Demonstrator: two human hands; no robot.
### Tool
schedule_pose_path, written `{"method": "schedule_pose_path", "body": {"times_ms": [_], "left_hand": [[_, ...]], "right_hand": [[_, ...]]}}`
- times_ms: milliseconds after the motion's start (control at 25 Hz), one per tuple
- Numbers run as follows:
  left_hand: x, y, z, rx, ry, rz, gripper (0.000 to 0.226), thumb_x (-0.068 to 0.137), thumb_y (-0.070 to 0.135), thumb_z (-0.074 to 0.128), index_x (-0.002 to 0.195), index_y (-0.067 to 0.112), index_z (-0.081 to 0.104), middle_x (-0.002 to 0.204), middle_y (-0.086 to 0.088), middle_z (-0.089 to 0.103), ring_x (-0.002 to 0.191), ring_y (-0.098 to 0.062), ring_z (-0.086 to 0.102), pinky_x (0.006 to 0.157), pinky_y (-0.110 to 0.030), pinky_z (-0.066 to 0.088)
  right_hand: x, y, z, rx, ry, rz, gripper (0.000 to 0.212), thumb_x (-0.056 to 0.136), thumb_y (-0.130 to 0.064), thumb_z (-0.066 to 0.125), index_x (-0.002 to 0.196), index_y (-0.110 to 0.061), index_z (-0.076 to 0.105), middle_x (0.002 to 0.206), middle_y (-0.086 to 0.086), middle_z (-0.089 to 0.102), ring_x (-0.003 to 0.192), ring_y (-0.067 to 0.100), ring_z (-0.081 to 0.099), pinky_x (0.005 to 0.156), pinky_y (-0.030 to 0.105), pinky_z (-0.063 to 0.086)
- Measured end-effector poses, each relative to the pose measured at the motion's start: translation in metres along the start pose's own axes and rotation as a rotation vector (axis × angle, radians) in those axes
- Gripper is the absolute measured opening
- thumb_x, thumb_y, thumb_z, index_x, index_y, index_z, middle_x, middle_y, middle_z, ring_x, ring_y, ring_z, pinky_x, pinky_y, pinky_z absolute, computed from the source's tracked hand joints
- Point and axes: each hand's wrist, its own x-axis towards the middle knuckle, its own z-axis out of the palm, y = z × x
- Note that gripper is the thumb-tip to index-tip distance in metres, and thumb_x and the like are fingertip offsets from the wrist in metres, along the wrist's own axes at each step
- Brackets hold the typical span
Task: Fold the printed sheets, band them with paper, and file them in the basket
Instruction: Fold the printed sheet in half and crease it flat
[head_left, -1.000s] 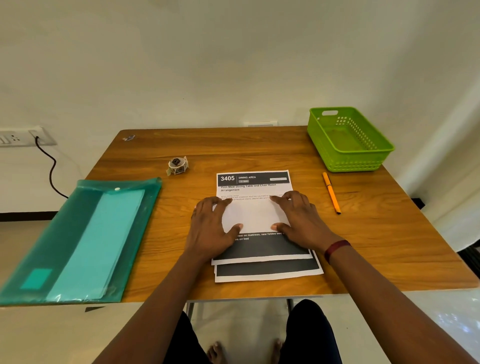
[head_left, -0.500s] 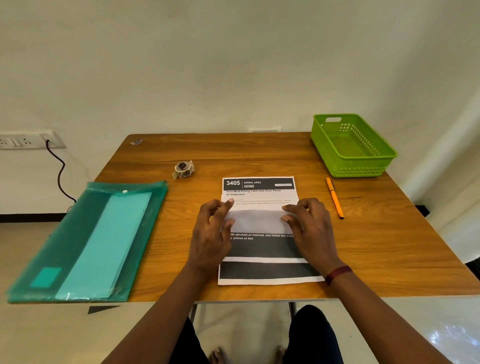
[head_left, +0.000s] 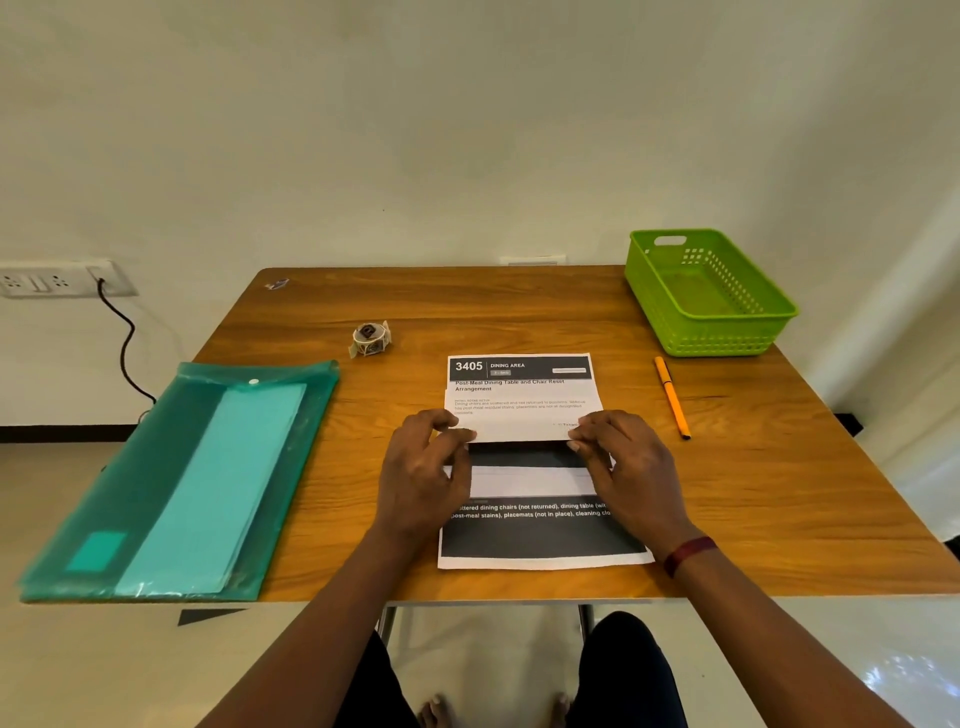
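The printed sheets (head_left: 519, 395) lie on the table (head_left: 753, 493), long axis pointing away from the person, header just beyond the fingertips. The left hand (head_left: 423, 473) and right hand (head_left: 626, 467), fingers curled, each pinch their folded edge.

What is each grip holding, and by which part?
The top printed sheet: the left grip pinches the left end of its near edge, the right grip the right end.

Right of the right hand (head_left: 628, 467): orange pen (head_left: 671, 397) near, open tabletop (head_left: 779, 493) beyond. Green basket (head_left: 709, 296) ahead-right. Left of the left hand (head_left: 426, 467): a bare strip, then green folder (head_left: 176, 483). Tape roll (head_left: 370, 338) ahead-left. Printed sheet (head_left: 519, 400) between hands.
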Motion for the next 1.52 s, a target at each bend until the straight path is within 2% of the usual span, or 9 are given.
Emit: {"method": "schedule_pose_path", "body": {"times_ms": [240, 440, 560, 640, 800, 960, 1080, 1280, 1520], "left_hand": [[-0.001, 0.004, 0.001, 0.012, -0.350, -0.051, 0.018, 0.079, 0.022, 0.063, 0.096, 0.016, 0.059, 0.138, -0.010, 0.055, 0.125, -0.025, 0.051, 0.095, -0.037, 0.049], [0.003, 0.003, -0.002, -0.049, -0.584, -0.125, 0.026, 0.091, 0.040, 0.051, 0.110, 0.022, 0.048, 0.150, -0.004, 0.041, 0.135, -0.020, 0.039, 0.101, -0.029, 0.037], [0.005, 0.004, -0.002, -0.010, -0.604, -0.137, 0.052, 0.097, 0.051, 0.031, 0.137, 0.019, 0.042, 0.154, -0.006, 0.036, 0.142, -0.021, 0.031, 0.117, -0.034, 0.019], [0.008, 0.010, 0.001, 0.098, -0.627, -0.107, 0.069, 0.096, 0.054, 0.016, 0.151, 0.014, 0.027, 0.159, -0.008, 0.026, 0.147, -0.021, 0.020, 0.122, -0.041, 0.005], [0.013, 0.028, 0.015, 0.267, -0.725, -0.027, 0.071, 0.095, 0.050, 0.002, 0.155, 0.013, 0.010, 0.163, -0.008, 0.007, 0.151, -0.022, 0.004, 0.122, -0.045, 0.001], [0.009, 0.027, 0.023, 0.323, -0.805, -0.031, 0.076, 0.090, 0.052, -0.007, 0.156, 0.015, 0.003, 0.163, -0.011, -0.002, 0.150, -0.025, -0.005, 0.122, -0.047, 0.001], [0.007, 0.026, 0.025, 0.344, -0.826, -0.049, 0.075, 0.091, 0.052, -0.006, 0.156, 0.015, 0.002, 0.163, -0.011, -0.003, 0.150, -0.026, -0.006, 0.122, -0.048, 0.004], [0.008, 0.028, 0.022, 0.325, -0.819, -0.116, 0.069, 0.101, 0.052, 0.012, 0.155, 0.012, -0.004, 0.163, -0.010, -0.008, 0.150, -0.024, -0.009, 0.122, -0.043, -0.001], [0.007, 0.026, 0.021, 0.325, -0.799, -0.213, 0.076, 0.098, 0.060, 0.014, 0.155, 0.013, -0.007, 0.163, -0.009, -0.012, 0.150, -0.023, -0.013, 0.122, -0.042, -0.003]], "right_hand": [[-0.013, 0.001, 0.001, 0.011, -0.229, 0.082, 0.015, 0.086, -0.022, 0.068, 0.101, -0.020, 0.065, 0.136, 0.005, 0.058, 0.135, 0.019, 0.045, 0.104, 0.034, 0.042], [-0.014, -0.002, 0.002, -0.062, -0.376, 0.141, 0.027, 0.085, -0.044, 0.054, 0.101, -0.023, 0.062, 0.139, 0.005, 0.056, 0.133, 0.018, 0.048, 0.111, 0.037, 0.032], [-0.010, -0.006, 0.001, -0.136, -0.380, 0.130, 0.040, 0.089, -0.049, 0.050, 0.115, -0.022, 0.064, 0.139, 0.005, 0.056, 0.131, 0.019, 0.050, 0.110, 0.036, 0.033], [-0.001, -0.014, 0.001, -0.172, -0.424, 0.115, 0.051, 0.093, -0.048, 0.044, 0.133, -0.019, 0.056, 0.146, 0.005, 0.048, 0.138, 0.021, 0.042, 0.113, 0.037, 0.030], [0.016, -0.036, 0.013, -0.226, -0.600, 0.079, 0.058, 0.101, -0.042, 0.027, 0.153, -0.016, 0.023, 0.161, 0.006, 0.020, 0.150, 0.022, 0.013, 0.121, 0.041, 0.016], [0.014, -0.042, 0.028, -0.246, -0.687, 0.099, 0.060, 0.101, -0.045, 0.015, 0.155, -0.018, 0.013, 0.163, 0.005, 0.007, 0.151, 0.023, 0.002, 0.122, 0.044, 0.008], [0.008, -0.038, 0.033, -0.279, -0.699, 0.092, 0.072, 0.091, -0.052, -0.006, 0.155, -0.022, 0.007, 0.164, 0.001, 0.002, 0.151, 0.022, -0.002, 0.122, 0.044, 0.004], [0.004, -0.030, 0.028, -0.309, -0.687, 0.153, 0.069, 0.096, -0.063, 0.007, 0.155, -0.027, 0.000, 0.163, 0.000, -0.006, 0.150, 0.023, -0.008, 0.120, 0.044, -0.003], [-0.002, -0.021, 0.023, -0.332, -0.669, 0.232, 0.080, 0.091, -0.074, 0.008, 0.155, -0.028, -0.005, 0.162, 0.004, -0.012, 0.149, 0.023, -0.012, 0.122, 0.046, -0.001]]}}
